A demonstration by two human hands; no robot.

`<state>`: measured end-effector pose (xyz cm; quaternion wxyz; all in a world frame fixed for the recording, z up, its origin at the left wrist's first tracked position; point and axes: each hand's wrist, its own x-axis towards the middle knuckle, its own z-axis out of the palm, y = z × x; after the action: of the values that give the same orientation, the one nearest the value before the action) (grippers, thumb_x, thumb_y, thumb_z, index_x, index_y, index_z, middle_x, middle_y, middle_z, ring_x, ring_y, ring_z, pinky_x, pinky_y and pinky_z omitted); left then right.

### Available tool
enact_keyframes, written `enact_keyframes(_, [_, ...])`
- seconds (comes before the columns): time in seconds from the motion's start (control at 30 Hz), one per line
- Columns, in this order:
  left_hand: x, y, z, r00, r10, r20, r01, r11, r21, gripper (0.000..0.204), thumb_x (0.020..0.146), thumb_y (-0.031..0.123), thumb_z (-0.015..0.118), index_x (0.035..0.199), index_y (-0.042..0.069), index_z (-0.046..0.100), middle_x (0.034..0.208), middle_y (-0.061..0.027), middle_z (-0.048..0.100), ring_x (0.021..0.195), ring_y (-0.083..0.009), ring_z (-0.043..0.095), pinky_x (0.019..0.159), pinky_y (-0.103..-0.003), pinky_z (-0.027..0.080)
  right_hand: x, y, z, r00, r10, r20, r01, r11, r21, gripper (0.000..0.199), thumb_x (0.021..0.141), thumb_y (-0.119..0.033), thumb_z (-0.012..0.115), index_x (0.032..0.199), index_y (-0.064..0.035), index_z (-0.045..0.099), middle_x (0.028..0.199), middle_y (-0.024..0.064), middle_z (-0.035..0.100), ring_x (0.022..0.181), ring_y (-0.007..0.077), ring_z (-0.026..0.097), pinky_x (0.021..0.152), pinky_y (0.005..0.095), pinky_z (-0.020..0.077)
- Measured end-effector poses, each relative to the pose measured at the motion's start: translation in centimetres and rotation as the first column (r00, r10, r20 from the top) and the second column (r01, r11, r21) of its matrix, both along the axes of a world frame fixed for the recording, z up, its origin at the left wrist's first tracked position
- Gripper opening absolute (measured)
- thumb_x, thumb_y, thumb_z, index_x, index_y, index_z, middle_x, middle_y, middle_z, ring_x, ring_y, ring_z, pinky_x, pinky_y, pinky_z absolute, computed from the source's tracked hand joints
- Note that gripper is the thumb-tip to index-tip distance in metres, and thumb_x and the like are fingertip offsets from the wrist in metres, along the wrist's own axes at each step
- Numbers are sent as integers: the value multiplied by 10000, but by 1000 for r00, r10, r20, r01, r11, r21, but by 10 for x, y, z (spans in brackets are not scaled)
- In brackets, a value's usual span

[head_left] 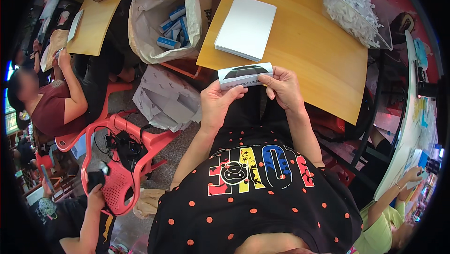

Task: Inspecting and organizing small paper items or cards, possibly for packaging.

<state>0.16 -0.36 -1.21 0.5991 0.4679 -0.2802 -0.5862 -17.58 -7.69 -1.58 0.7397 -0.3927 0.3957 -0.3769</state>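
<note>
Between my two hands is a white printed paper sheet (245, 75), curved into a roll, with a dark umbrella picture and lettering on it. My left hand (218, 101) pinches its left end between thumb and fingers. At the other end my right hand (284, 87) grips it, thumb lying across the front. I hold it just off the near edge of the wooden table (309, 52). A neat stack of white sheets (247, 26) lies on the table beyond my hands.
Left of the table stands a large white sack (140, 29) with several blue-and-white rolls (168, 43) inside. A clear bag of white plastic pieces (354, 10) sits at the far right. A red chair (117, 183) bears black cables. Other people work at both sides.
</note>
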Motion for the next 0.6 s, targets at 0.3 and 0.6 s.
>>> enact_keyframes(0.3, [1, -1, -1, 1000, 19, -12, -18, 999, 37, 191, 903, 75, 592, 1021, -70, 632, 935, -170, 676, 798, -238, 692, 690, -293, 583, 0, 0, -4, 1000, -10, -2, 10, 1000, 10, 131, 848, -33, 648, 939, 59, 625, 717, 49, 634, 434, 36, 477, 386, 154, 337])
enact_keyframes(0.6, [5, -4, -4, 992, -53, -113, 62, 995, 82, 222, 915, 108, 584, 1060, -57, 619, 973, -151, 671, 808, -215, 687, 657, -272, 574, -1, -1, -4, 1000, -3, 12, 3, 1000, 1, 130, 847, -30, 645, 942, 58, 627, 733, 51, 639, 440, 26, 460, 391, 154, 338])
